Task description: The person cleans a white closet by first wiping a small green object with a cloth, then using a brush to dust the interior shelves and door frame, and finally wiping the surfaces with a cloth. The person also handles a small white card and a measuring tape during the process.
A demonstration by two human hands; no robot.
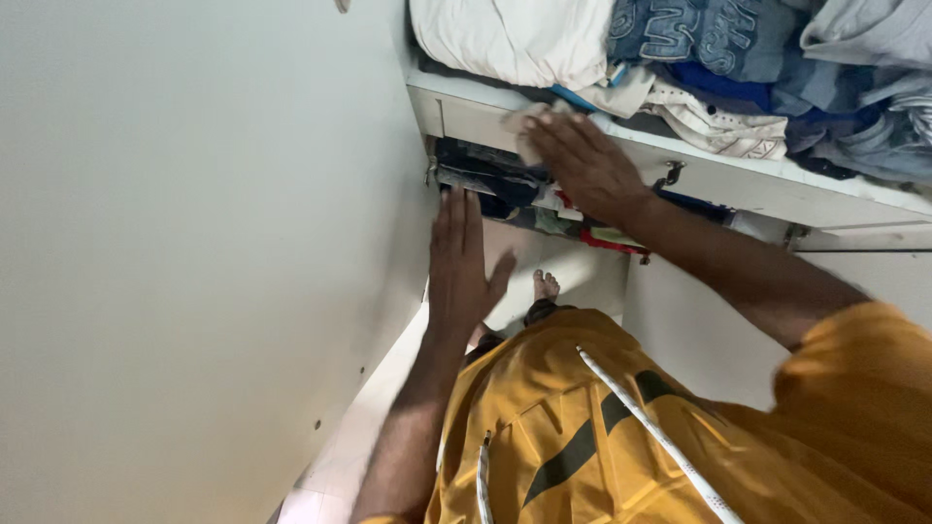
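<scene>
Under right hand (pixel 582 165), lower-shelf clothes (pixel 505 189) partly hidden; left hand (pixel 461 267) flat.

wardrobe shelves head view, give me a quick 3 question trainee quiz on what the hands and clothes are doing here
1. True or false: the right hand lies flat on the front edge of the white shelf.
2. What is the left hand nearest to: A) a cream folded cloth on the upper shelf, B) the dark folded clothes in the lower compartment, C) the metal handle?
3. What colour is the person's shirt?

Key: 1 true. 2 B. 3 mustard yellow with a dark mark.
</scene>
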